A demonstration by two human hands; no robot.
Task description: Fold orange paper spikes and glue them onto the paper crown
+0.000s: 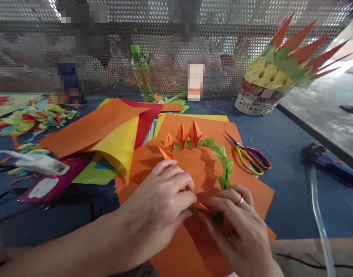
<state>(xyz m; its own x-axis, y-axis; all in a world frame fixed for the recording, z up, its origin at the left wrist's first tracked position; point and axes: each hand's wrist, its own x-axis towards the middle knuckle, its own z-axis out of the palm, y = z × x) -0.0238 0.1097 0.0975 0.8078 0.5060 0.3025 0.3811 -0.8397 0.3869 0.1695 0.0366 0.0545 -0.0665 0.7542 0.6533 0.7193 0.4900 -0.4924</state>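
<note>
A ring of folded green paper [225, 157] stands over orange paper sheets [179, 246], with several pointed orange paper pieces [195, 134] rising from its far left side. My left hand [170, 196] is closed on the near left part of the ring, thumb and fingertips pressed together. Across from it my right hand [236, 219], with a ring on one finger, pinches the near right part. Between my fingertips a small orange folded piece [201, 207] shows against the green band. My fingers hide much of the near side.
Scissors [250, 156] with red and yellow handles lie at right, near a blue glue gun [335, 165]. Loose coloured sheets [92, 127], paper scraps [34, 115] and a purple box [53, 181] lie left. A green bottle [142, 75] and a paper-covered basket [265, 77] stand behind.
</note>
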